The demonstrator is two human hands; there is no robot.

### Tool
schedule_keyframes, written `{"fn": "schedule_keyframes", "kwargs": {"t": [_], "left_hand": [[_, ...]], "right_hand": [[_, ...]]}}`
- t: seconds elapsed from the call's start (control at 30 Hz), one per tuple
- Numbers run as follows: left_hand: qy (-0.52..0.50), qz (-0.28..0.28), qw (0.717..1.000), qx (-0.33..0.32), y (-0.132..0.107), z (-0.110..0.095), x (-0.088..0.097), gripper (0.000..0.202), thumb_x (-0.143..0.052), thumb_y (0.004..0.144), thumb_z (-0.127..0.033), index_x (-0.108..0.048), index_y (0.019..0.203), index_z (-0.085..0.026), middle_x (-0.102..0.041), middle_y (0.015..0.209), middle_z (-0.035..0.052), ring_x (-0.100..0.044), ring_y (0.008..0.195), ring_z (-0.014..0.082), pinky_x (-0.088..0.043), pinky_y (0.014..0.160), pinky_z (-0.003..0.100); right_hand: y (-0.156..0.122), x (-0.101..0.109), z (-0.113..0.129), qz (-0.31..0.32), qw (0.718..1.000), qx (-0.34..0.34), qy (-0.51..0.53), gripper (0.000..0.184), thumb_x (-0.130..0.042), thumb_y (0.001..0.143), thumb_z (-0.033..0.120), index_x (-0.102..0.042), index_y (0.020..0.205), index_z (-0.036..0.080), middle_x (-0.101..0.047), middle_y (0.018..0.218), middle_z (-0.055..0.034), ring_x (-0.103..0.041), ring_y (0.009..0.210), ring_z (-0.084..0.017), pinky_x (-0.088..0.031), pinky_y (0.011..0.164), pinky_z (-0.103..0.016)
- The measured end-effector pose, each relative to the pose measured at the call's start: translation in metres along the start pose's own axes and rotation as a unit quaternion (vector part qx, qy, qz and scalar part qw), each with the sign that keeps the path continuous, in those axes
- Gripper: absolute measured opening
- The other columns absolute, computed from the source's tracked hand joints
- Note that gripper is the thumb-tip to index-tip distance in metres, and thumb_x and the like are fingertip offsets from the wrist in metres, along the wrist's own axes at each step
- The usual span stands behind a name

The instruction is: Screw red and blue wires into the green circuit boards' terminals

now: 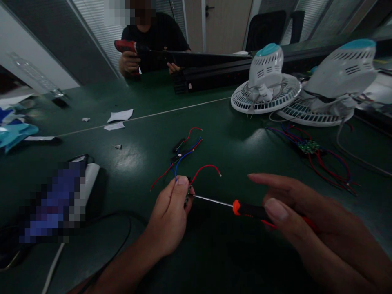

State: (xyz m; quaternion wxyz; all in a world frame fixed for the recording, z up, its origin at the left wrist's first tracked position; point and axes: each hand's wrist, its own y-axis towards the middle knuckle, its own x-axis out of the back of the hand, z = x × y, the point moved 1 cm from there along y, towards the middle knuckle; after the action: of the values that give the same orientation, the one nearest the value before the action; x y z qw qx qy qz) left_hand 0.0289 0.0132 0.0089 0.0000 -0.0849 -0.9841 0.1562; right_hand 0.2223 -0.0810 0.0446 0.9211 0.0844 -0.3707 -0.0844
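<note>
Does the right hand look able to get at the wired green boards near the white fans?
Likely yes: the green boards lie beyond the right hand with nothing visible in between, though it may need to set down the screwdriver first.

Bare left hand (171,214) here is clamped in a snug pinch, left thumb (180,188) on top, bare left forearm (134,261) slanting out from the body. Bare right hand (312,228) is gripping too, right thumb (277,212) stretched forward, right index finger (266,179) poking out leftward, kinda free of the grip.
</note>
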Motion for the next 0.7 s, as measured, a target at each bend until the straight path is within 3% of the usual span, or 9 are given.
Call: {"fn": "schedule_keyframes", "kwargs": {"t": [0.13, 0.27, 0.43, 0.7], "left_hand": [[0.018, 0.01, 1.0, -0.013, 0.0, 0.002, 0.0018, 0.039, -0.061, 0.083, -0.054, -0.062, 0.066, -0.019, -0.048, 0.056, -0.0045, -0.043, 0.049, 0.0109, -0.037, 0.045, 0.021], [0.029, 0.014, 0.999, -0.012, 0.0, 0.0023, 0.0018, 0.041, -0.057, 0.086, -0.054, -0.06, 0.066, -0.019, -0.047, 0.054, -0.0048, -0.042, 0.048, 0.0104, -0.034, 0.044, 0.02], [-0.004, 0.01, 1.0, -0.001, -0.0002, 0.0012, 0.0002, 0.04, -0.062, 0.081, -0.056, -0.06, 0.066, -0.019, -0.047, 0.055, -0.0052, -0.042, 0.05, 0.0104, -0.035, 0.044, 0.02], [-0.015, 0.0, 1.0, -0.011, 0.0007, 0.0037, 0.0012, 0.04, -0.066, 0.079, -0.055, -0.063, 0.064, -0.018, -0.047, 0.054, -0.0048, -0.043, 0.047, 0.0102, -0.036, 0.042, 0.019]], "right_hand": [[0.005, 0.0018, 0.0003, -0.01, 1.0, 0.0, -0.024, 0.026, -0.042, 0.1, 0.033, -0.057, 0.119, 0.024, -0.071, 0.057, 0.0052, -0.062, 0.036, -0.013, -0.039, 0.029, -0.022], [0.0062, 0.0002, 0.0017, -0.012, 1.0, 0.016, -0.012, 0.026, -0.048, 0.097, 0.033, -0.054, 0.122, 0.027, -0.073, 0.063, 0.0054, -0.067, 0.044, -0.014, -0.043, 0.034, -0.024], [0.0057, -0.0013, 0.0022, -0.031, 0.999, 0.035, -0.015, 0.027, -0.05, 0.095, 0.029, -0.051, 0.122, 0.03, -0.066, 0.056, 0.0063, -0.071, 0.054, -0.019, -0.046, 0.037, -0.026], [0.0023, -0.0001, -0.001, -0.035, 0.999, 0.028, -0.021, 0.033, -0.055, 0.092, 0.03, -0.049, 0.124, 0.034, -0.077, 0.083, 0.0011, -0.074, 0.062, -0.02, -0.053, 0.04, -0.026]]}}
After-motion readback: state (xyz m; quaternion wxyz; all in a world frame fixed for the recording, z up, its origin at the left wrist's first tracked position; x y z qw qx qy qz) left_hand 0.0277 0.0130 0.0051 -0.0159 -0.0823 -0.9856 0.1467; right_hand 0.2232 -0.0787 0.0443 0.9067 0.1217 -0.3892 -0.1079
